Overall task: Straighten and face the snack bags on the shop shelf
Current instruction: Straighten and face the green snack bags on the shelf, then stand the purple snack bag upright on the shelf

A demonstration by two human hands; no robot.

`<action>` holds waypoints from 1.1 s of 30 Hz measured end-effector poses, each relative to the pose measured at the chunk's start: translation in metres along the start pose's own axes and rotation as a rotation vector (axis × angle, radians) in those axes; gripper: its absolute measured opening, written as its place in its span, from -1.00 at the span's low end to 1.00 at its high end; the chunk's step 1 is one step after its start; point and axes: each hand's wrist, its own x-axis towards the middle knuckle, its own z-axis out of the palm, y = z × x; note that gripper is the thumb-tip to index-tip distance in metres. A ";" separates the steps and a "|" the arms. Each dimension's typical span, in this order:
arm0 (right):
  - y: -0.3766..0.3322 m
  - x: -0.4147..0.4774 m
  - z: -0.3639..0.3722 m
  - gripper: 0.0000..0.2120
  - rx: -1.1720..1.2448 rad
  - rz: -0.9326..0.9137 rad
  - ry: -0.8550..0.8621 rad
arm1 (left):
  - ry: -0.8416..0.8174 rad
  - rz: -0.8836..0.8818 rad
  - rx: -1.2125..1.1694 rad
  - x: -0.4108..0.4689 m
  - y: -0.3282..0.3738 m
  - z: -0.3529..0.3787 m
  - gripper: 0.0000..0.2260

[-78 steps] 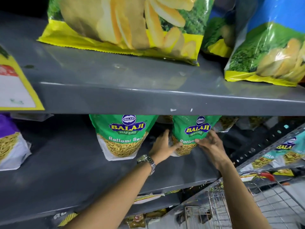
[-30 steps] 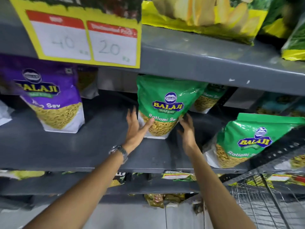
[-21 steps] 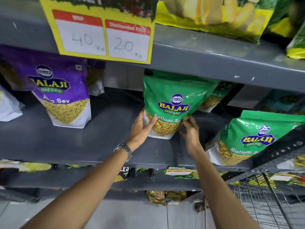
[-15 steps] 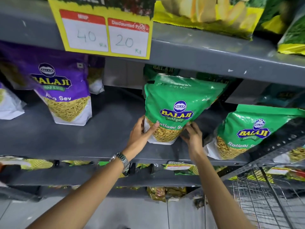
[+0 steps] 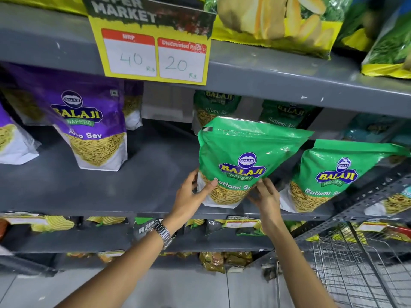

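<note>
A green Ratlami Sev bag stands upright at the front edge of the grey middle shelf, label facing me. My left hand grips its lower left corner and my right hand grips its lower right side. A second green bag stands at the shelf front just to its right. Two more green bags sit further back in shadow. A purple Aloo Sev bag stands upright to the left.
A yellow price card hangs from the upper shelf edge, above large chip bags. A wire trolley stands at the lower right. Lower shelves hold flat yellow and dark packets. Bare shelf lies between the purple and green bags.
Both hands have drawn the green bag from deep on the shelf forward to the front edge and stood it more upright. The view has shifted slightly right and closer.
</note>
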 end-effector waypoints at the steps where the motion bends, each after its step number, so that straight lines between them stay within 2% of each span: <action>1: 0.000 0.000 0.000 -0.83 0.004 -0.001 -0.005 | -0.004 0.000 -0.003 0.000 0.000 0.000 -0.49; 3: 0.000 0.001 0.001 -0.84 0.005 -0.001 -0.005 | -0.012 -0.003 -0.010 0.000 0.001 0.000 -0.52; 5: 0.001 0.002 0.002 -0.86 0.007 0.020 0.016 | -0.007 -0.004 -0.007 0.001 0.001 0.000 -0.42; 8: 0.006 -0.001 0.008 -0.83 0.040 0.055 0.134 | -0.009 -0.016 0.009 0.001 0.003 -0.003 -0.28; 11: 0.008 -0.020 0.021 -0.76 -0.036 -0.144 0.438 | 0.039 0.002 -0.023 -0.002 0.004 -0.010 -0.22; 12: 0.009 -0.032 0.030 -0.77 -0.043 -0.236 0.522 | 0.072 0.018 -0.053 -0.005 0.003 -0.016 -0.27; 13: 0.013 -0.046 0.040 -0.80 -0.057 -0.300 0.532 | 0.112 0.035 -0.100 -0.008 0.002 -0.025 -0.39; 15: 0.031 -0.076 0.065 -0.86 -0.111 -0.318 0.401 | 0.224 0.055 -0.228 -0.014 0.001 -0.052 -0.65; 17: 0.051 -0.095 0.097 -0.85 -0.126 -0.242 0.161 | 0.425 0.055 -0.315 -0.020 0.000 -0.093 -0.81; 20: 0.065 -0.091 0.156 -0.74 -0.209 -0.116 -0.186 | 0.779 0.119 -0.350 -0.023 -0.005 -0.172 -0.85; 22: 0.063 -0.073 0.200 -0.68 -0.234 -0.055 -0.314 | 0.875 0.136 -0.300 -0.016 -0.014 -0.224 -0.84; 24: 0.053 -0.049 0.244 -0.58 -0.223 -0.008 -0.352 | 0.831 0.092 -0.145 -0.004 -0.022 -0.272 -0.69; 26: 0.038 -0.029 0.280 -0.43 -0.187 0.004 -0.350 | 0.685 0.045 -0.013 0.010 -0.020 -0.302 -0.52; 28: 0.027 -0.014 0.305 -0.37 -0.123 0.002 -0.359 | 0.511 0.049 0.069 0.025 -0.013 -0.320 -0.45; 29: 0.024 -0.010 0.314 -0.41 -0.097 0.011 -0.373 | 0.431 0.046 0.096 0.030 -0.007 -0.324 -0.43; 31: 0.023 -0.006 0.326 -0.63 -0.057 0.037 -0.395 | 0.284 0.020 0.093 0.038 0.000 -0.332 -0.36; 32: 0.024 -0.006 0.331 -0.77 -0.035 0.055 -0.380 | 0.229 -0.001 0.073 0.040 0.001 -0.334 -0.37; 33: 0.027 -0.005 0.335 -0.89 -0.008 0.081 -0.343 | 0.205 -0.004 0.060 0.040 0.001 -0.334 -0.48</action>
